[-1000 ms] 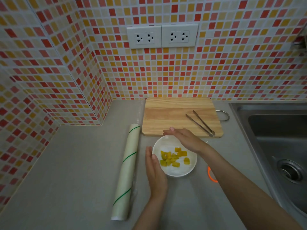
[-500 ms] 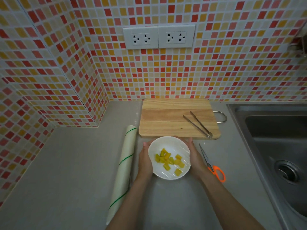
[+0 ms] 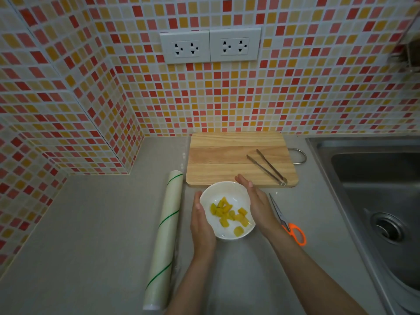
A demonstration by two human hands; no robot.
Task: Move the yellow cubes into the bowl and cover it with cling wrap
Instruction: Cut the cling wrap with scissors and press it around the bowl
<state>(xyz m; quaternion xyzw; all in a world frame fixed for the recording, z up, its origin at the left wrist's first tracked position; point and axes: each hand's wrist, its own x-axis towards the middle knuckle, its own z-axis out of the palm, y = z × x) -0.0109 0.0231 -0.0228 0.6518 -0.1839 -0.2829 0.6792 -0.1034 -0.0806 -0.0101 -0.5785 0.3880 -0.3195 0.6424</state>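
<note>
A white bowl (image 3: 221, 192) sits on the grey counter just in front of the wooden cutting board (image 3: 218, 155). Several yellow cubes (image 3: 229, 215) lie inside it, under a film of clear cling wrap that glints across the top. My left hand (image 3: 201, 221) presses flat against the bowl's left side. My right hand (image 3: 256, 201) cups its right side, fingers straight and pointing toward the board. The cling wrap roll (image 3: 166, 233), white with green stripes, lies lengthwise left of the bowl.
Metal tongs (image 3: 267, 167) rest on the board's right part. Orange-handled scissors (image 3: 287, 220) lie right of my right hand. A steel sink (image 3: 372, 201) fills the right side. Tiled walls close off the back and left.
My right hand came off the top of the bowl and down to its right side. Both hands now press the bowl's sides, and the bowl sits slightly tilted and turned.
</note>
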